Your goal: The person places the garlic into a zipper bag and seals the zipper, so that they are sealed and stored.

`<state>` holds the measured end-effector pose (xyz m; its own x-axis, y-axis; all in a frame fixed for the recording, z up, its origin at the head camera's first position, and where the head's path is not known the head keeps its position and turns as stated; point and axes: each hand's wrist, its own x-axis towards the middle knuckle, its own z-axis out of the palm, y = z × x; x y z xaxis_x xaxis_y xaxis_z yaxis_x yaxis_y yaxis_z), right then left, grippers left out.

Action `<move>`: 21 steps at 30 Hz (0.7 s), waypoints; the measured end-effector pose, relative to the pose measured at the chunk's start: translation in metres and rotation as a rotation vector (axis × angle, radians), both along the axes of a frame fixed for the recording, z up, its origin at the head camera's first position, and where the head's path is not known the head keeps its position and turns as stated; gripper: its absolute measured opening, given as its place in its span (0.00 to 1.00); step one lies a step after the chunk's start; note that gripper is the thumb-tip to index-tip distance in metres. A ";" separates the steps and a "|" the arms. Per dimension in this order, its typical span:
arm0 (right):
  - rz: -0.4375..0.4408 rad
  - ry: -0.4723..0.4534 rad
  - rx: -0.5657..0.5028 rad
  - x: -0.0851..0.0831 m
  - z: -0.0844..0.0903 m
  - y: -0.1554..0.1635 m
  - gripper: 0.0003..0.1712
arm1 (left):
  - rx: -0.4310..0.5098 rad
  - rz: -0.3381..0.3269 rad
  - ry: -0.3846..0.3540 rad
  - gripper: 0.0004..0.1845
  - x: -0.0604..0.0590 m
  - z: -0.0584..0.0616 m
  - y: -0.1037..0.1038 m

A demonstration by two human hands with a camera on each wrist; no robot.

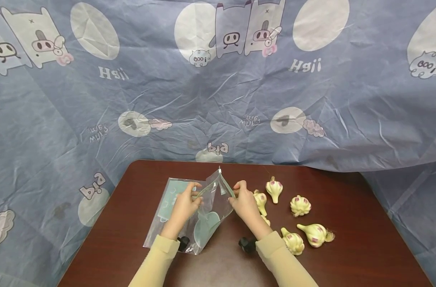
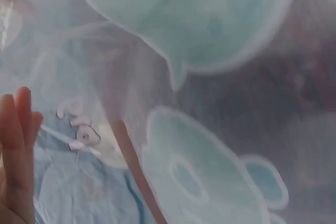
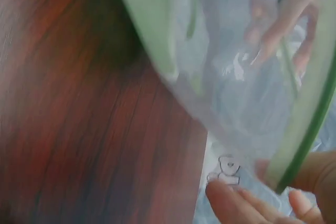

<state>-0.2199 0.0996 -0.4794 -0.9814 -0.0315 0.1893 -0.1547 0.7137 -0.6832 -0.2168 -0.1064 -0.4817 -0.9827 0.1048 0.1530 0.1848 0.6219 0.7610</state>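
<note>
Between both hands stands a clear zip bag (image 1: 208, 229) with a pale green print, its mouth spread apart. My left hand (image 1: 183, 205) pinches the left side of the bag's rim. On the opposite side my right hand (image 1: 245, 203) pinches the rim between thumb and fingers; the right wrist view shows the green zip strip (image 3: 307, 124) at the right hand (image 3: 257, 203). Through the plastic in the left wrist view, the print (image 2: 210, 24) fills much of the picture, with left-hand fingers (image 2: 23, 124) at the edge. I see no garlic inside the bag.
Several garlic bulbs (image 1: 301, 205) lie spread over the right side of the dark red-brown table (image 1: 361, 223), some close to the right forearm. Another printed clear bag (image 1: 174, 191) lies flat at the left. A blue cartoon-print cloth (image 1: 218, 99) hangs behind the table.
</note>
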 end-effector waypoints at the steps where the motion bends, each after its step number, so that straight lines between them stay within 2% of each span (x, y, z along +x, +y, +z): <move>1: 0.014 0.009 -0.004 0.001 0.000 -0.002 0.20 | 0.006 -0.002 0.001 0.17 0.000 0.000 0.002; 5: 0.107 -0.001 0.059 0.002 0.000 -0.008 0.15 | -0.084 -0.016 0.102 0.20 0.000 -0.002 0.009; 7: 0.146 -0.058 0.088 0.002 0.000 -0.011 0.17 | -0.162 -0.023 0.172 0.22 0.000 -0.001 0.012; 9: 0.171 -0.146 0.099 0.001 0.001 -0.012 0.24 | -0.213 -0.040 0.200 0.23 0.000 0.000 0.014; 11: 0.195 -0.232 0.097 0.000 0.001 -0.013 0.30 | -0.257 -0.071 0.191 0.22 0.000 0.002 0.016; 13: 0.211 -0.293 0.096 -0.002 0.001 -0.013 0.34 | -0.277 -0.094 0.140 0.20 0.000 0.004 0.017; 17: 0.221 -0.323 0.101 -0.004 -0.002 -0.013 0.32 | -0.298 -0.107 0.041 0.13 0.001 0.006 0.019; 18: 0.220 -0.324 0.106 -0.004 -0.003 -0.014 0.31 | -0.301 -0.102 0.021 0.14 0.001 0.006 0.020; 21: 0.219 -0.306 0.130 -0.004 -0.005 -0.014 0.33 | -0.339 -0.088 -0.017 0.26 0.002 0.008 0.018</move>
